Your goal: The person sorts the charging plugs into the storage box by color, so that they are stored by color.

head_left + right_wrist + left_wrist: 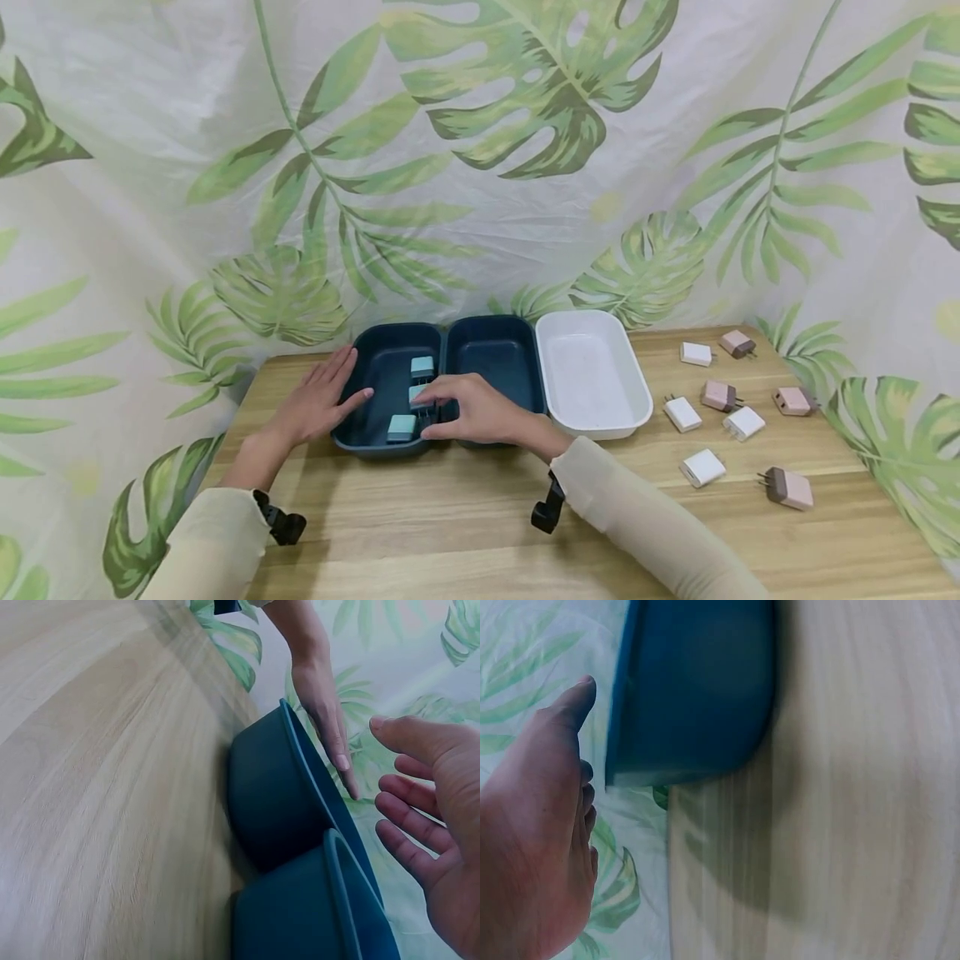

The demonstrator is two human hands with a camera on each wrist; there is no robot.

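Three mint-green charger plugs lie in the left dark blue tray (375,392): a far charger plug (422,365), a middle charger plug (416,395) and a near charger plug (401,427). My right hand (476,408) reaches over this tray's right rim, thumb and fingers parted. In the head view its fingertips overlap the middle plug; the right wrist view shows a gap between thumb and loosely bent fingers, with nothing in it. At the tray's left rim, my left hand (318,400) is flat, fingers straight and thumb reaching over the tray.
A second dark blue tray (491,325) and a white tray (592,367) stand in a row to the right. Several white charger plugs (702,467) and several pink charger plugs (791,489) lie scattered on the wooden table (420,533). Behind hangs a leaf-patterned cloth (525,233).
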